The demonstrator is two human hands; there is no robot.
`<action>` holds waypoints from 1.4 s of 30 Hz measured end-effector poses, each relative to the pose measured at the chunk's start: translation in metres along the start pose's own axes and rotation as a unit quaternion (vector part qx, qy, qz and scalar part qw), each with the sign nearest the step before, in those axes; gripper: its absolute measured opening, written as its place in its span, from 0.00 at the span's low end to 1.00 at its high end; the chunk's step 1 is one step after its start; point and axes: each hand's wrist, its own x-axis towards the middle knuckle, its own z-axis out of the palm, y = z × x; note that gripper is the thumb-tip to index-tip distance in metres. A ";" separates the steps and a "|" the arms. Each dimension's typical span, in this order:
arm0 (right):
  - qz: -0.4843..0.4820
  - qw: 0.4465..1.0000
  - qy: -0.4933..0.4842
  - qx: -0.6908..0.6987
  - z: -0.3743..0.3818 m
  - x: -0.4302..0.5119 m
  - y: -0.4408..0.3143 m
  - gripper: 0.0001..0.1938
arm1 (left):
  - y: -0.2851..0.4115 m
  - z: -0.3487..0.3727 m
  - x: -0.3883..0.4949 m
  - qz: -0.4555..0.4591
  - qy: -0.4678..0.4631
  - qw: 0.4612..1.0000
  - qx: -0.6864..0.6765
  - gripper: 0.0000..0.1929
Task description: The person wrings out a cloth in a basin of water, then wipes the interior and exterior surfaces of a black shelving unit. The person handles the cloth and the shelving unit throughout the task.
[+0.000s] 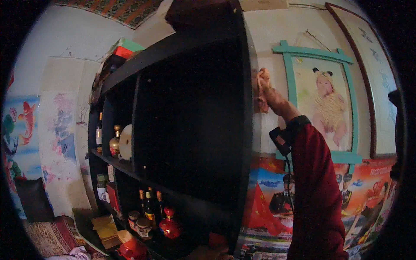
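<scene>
My right hand (274, 99), in a dark red sleeve with a small black device strapped at the wrist, presses a crumpled pinkish cloth (263, 78) against the outer side panel of a black shelf unit (245, 136). A wire runs down from the wrist device (280, 141). Low in the picture, a dim skin-toned shape, probably my left hand (209, 253), lies by the lower shelf; its fingers and anything in them are too dark to make out. Left of it stands a round red bottle (169, 224).
Dark bottles (149, 206), jars (143, 226) and a red pot (132, 249) crowd the lower left shelves. A gold-coloured bottle (115, 144) and a pale disc (126, 142) stand higher. A teal picture frame (354, 126) hangs right of the unit; boxes (123, 52) lie on top.
</scene>
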 end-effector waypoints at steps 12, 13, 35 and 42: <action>-0.062 0.986 -0.080 -0.135 0.039 -0.143 0.051 0.37 | -0.003 -0.014 0.009 -0.073 -0.008 0.995 -0.066 0.19; -0.038 0.987 -0.089 -0.129 0.039 -0.155 0.051 0.36 | -0.004 -0.015 0.010 -0.081 -0.007 0.994 -0.072 0.19; 0.080 0.994 0.056 0.037 0.021 -0.016 0.002 0.39 | 0.008 -0.023 0.022 -0.056 -0.027 0.998 -0.017 0.20; -0.072 0.995 0.065 0.011 -0.002 0.070 -0.084 0.35 | 0.023 -0.016 0.018 -0.040 0.090 0.995 0.001 0.21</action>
